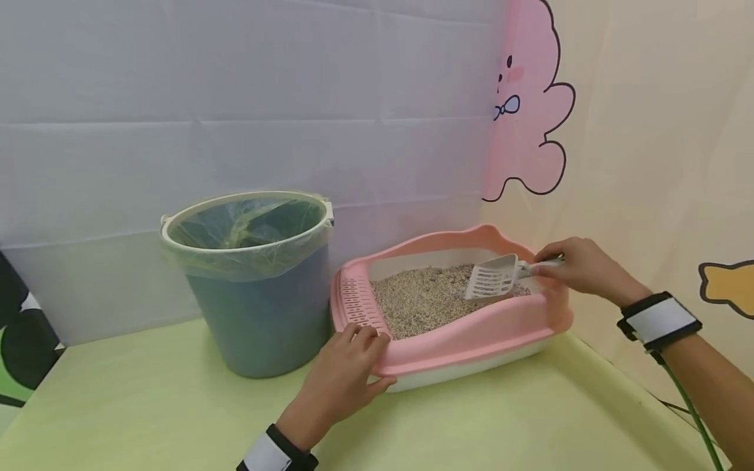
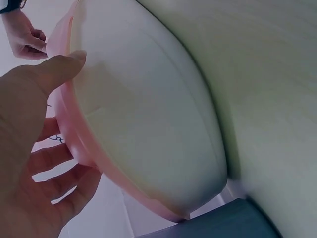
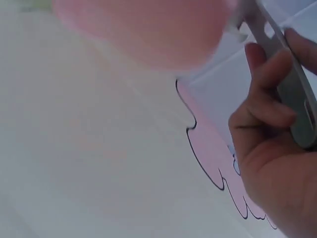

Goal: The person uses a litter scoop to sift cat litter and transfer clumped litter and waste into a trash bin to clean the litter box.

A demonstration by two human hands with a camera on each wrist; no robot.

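Observation:
A pink-rimmed white litter box (image 1: 471, 337) full of beige litter (image 1: 421, 297) sits on the yellow-green table. My left hand (image 1: 347, 376) grips its near-left pink rim, thumb under the edge and fingers on top; the left wrist view shows that hand (image 2: 29, 144) around the rim (image 2: 74, 144). My right hand (image 1: 580, 265) holds the handle of a white slotted scoop (image 1: 493, 278), whose blade dips into the litter at the box's right end. In the right wrist view the fingers (image 3: 262, 109) curl round the grey handle (image 3: 292, 94).
A blue bucket (image 1: 259, 307) lined with a clear plastic bag stands left of the box, close to it. Fabric walls close off the back and right, with a pink cartoon shape (image 1: 530, 104) on the right. Bare tabletop (image 1: 147, 405) stretches in front.

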